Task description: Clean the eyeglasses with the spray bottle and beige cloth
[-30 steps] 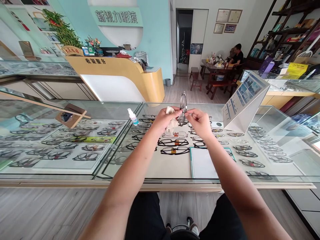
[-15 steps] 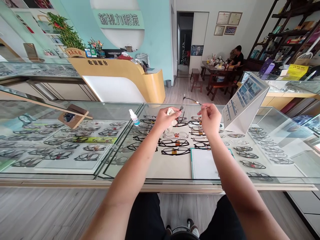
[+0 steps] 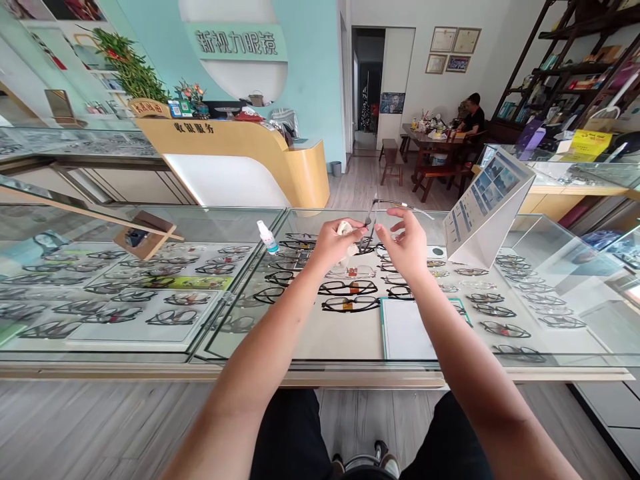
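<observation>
Over the glass display counter, my left hand is closed on a pair of eyeglasses and a crumpled white cloth. One temple of the eyeglasses sticks out to the right, above my other hand. My right hand is just beside the eyeglasses, thumb and fingers apart, with nothing gripped between them. Whether its thumb touches the frame I cannot tell. Below both hands, rows of eyeglasses lie inside the counter, some with orange tags on them.
A small white spray bottle stands on the glass to the left. A folded display card stands at the right. A white board with a teal edge lies in front. Beyond are a yellow cashier desk and a seated person.
My right hand has let go of the temple and shifted left and slightly down, its fingers spreading. The eyeglasses have moved slightly right and down in my left hand.
</observation>
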### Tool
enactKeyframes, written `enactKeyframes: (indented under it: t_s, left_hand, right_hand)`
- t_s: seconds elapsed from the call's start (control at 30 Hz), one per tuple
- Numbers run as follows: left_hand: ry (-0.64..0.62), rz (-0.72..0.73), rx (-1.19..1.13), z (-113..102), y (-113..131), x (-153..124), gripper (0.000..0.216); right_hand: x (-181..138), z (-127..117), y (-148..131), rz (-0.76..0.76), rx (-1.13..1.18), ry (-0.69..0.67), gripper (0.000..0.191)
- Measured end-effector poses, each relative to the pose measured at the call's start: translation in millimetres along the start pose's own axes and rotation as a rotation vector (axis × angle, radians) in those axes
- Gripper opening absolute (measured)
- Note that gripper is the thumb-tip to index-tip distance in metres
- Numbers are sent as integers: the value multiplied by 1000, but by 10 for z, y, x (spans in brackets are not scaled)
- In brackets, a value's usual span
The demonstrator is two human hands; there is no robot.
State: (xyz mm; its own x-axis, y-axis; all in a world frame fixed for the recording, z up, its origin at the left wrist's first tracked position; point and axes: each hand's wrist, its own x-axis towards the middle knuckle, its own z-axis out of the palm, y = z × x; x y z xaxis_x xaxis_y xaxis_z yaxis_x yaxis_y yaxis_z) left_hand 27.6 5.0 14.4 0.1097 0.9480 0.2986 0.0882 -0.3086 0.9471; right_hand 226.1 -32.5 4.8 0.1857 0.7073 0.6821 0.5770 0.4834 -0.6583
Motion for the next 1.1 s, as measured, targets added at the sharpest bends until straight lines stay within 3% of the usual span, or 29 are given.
enactKeyframes:
  t_s: [0.2,0.57,0.7,0.9,1.0,1.1]
  left_hand:
    - [-60,35,28,64,7,-45,55]
    - [-11,-10,-75,62,32,-51,58]
    - [62,-29,-208,60,49,-31,60]
    - [240,-58,-431,6,57,72,61]
    - [314,-37,-504,-58,41,131,63]
    - [303,-24,-469,-95,31,143,64]
  right_hand:
    - [-3,62,95,-36,-58,27,49]
    - [23,67,281,-71,-87,65,72]
    - [55,13,256,-85,-69,92,63]
    - [65,0,247,11,-124,103,26]
    - [58,17,263,54,-148,70,22]
    - [49,17,246,39,-221,72,26]
